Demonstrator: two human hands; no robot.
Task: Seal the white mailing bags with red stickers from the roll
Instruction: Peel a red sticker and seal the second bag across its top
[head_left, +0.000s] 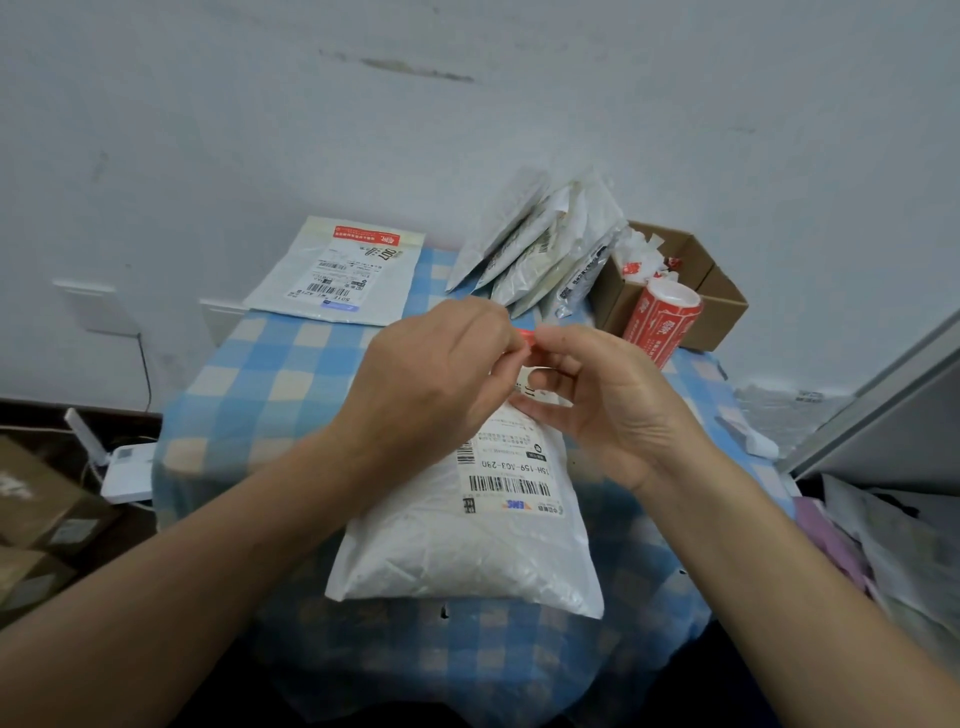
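Where the two hands meet above the desk, a small red sticker (527, 338) is pinched between them. The left hand (431, 374) grips one end with curled fingertips, and the right hand (608, 400) holds the other end between thumb and forefinger, its remaining fingers loosely bent beneath. Only a narrow strip of the sticker shows between the fingers.

Directly under the hands lies a white mailing bag (457, 545). It is plump, its plastic skin is crinkled and faintly glossy, and its far end is hidden by the hands. A printed shipping label (509, 467) with barcodes sits flat on its upper face. The bag rests on a soft cloth of blue and cream checks (260, 374) that covers the desk.

At the far left corner lies a flatter sealed bag (337, 275) with a rectangular red sticker across its top edge. More white bags (535, 244), thin and wrinkled, lean in a fanned stack against the wall. To their right stands an open brown cardboard box (722, 306) holding crumpled white and red paper scraps (639, 260). The cylindrical sticker roll (660, 322), red with white print, tilts at the box's near side. Whether it sits inside or against the box cannot be told.
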